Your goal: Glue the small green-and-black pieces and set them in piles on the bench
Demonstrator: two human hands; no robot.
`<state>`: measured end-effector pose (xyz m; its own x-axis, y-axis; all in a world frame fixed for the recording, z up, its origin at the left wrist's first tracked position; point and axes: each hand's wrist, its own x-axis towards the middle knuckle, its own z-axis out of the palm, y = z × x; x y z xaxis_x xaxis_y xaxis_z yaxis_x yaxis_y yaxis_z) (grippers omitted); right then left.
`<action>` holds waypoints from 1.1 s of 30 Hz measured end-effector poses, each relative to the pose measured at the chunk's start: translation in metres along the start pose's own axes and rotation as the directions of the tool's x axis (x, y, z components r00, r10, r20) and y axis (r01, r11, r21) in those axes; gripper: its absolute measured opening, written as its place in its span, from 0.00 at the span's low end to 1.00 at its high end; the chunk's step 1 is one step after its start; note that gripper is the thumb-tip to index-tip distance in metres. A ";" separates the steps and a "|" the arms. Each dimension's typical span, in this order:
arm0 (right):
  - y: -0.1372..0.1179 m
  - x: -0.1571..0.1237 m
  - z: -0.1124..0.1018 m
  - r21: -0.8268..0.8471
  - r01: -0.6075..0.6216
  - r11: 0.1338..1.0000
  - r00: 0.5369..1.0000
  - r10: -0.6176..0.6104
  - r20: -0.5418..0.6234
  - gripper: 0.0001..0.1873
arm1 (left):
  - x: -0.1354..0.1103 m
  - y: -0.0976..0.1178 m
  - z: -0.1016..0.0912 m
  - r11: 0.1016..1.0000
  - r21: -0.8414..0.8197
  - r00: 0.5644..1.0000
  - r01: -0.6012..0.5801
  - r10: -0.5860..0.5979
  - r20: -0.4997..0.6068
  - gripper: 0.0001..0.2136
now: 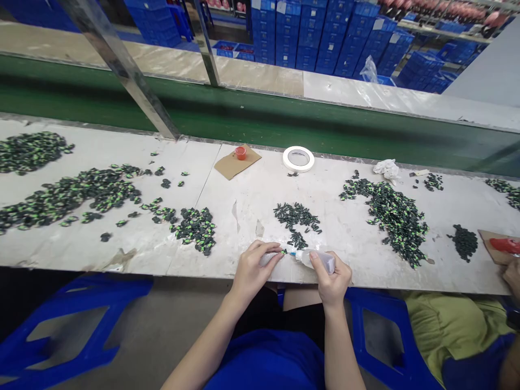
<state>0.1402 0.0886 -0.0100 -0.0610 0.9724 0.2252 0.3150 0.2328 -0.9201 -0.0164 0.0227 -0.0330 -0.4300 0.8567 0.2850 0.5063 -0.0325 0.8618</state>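
My left hand (254, 269) is at the near edge of the white tabletop (239, 203), thumb and fingertips pinched on a small part (284, 251), dark with a touch of green. It sits right at those fingertips, to the right of my left palm and to the left of my right hand (335, 279); its own long axis is too small to read. The squeeze bottle (305, 257) lies along the left-right line, its blue-tipped nozzle (292, 253) aimed left at the part and its body angled slightly toward me on the right. That narrow space between tip and part is the relation that counts: they are just beside each other, and I cannot tell whether they touch. My right hand wraps the bottle's body, thumb on the near side. The left fingers are nearest the part.

As for containers, from the left: stacked blue crates (152, 23) stand on the far side, contents hidden. Next, open blue trays (225, 49) hold reddish things. Nearer, on the tabletop, a little red tub (240, 153) rests on a cardboard piece (227, 165); I cannot make out what it holds. Farther right rise tall crate stacks (298, 40), contents unseen. The bottle is translucent, its fill unclear.
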 end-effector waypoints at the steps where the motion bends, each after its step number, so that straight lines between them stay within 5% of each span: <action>1: 0.001 0.000 -0.001 0.025 -0.013 1.000 1.000 0.013 -0.012 0.18 | 0.000 0.000 0.000 1.000 -0.005 1.000 0.002 -0.002 0.003 0.05; 8: 0.015 0.015 -0.020 0.204 -0.025 0.979 0.961 0.080 -0.264 0.16 | 0.011 0.003 -0.006 1.000 0.001 0.997 0.022 -0.022 0.078 0.06; 17: 0.031 0.047 -0.023 0.142 -0.096 0.985 0.972 0.123 -0.198 0.32 | 0.033 0.016 0.016 0.939 0.337 0.993 -0.070 0.033 0.114 0.04; 20: 0.031 0.039 -0.024 0.008 0.030 1.000 0.972 -0.027 -0.232 0.38 | 0.034 0.018 0.019 0.932 0.357 0.990 -0.064 0.015 0.139 0.06; 23: 0.023 0.019 -0.023 -0.257 0.285 0.923 0.855 -0.366 -0.368 0.36 | 0.035 0.025 0.018 0.928 0.372 0.987 -0.014 -0.048 0.156 0.07; 25: 0.014 0.005 -0.019 -0.361 0.462 0.811 0.758 -0.571 -0.314 0.28 | 0.036 0.032 0.017 0.915 0.402 0.978 0.028 -0.108 0.178 0.08; 26: 0.010 -0.001 -0.015 -0.361 0.531 0.767 0.746 -0.625 -0.230 0.23 | 0.036 0.035 0.015 0.907 0.418 0.973 0.044 -0.134 0.189 0.08; 29: -0.003 -0.008 -0.001 -0.313 0.580 0.752 0.792 -0.610 0.001 0.11 | 0.037 0.041 0.008 0.891 0.447 0.967 0.080 -0.177 0.181 0.08; 33: -0.009 0.003 0.017 -0.341 0.530 0.776 0.846 -0.512 0.151 0.08 | 0.028 0.033 -0.007 0.897 0.431 0.979 0.100 -0.166 0.119 0.05</action>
<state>0.1211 0.0898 -0.0068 -0.3556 0.7055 0.6131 0.5354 0.6914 -0.4850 -0.0164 0.0419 0.0061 -0.4159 0.9054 0.0858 0.7334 0.2781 0.6203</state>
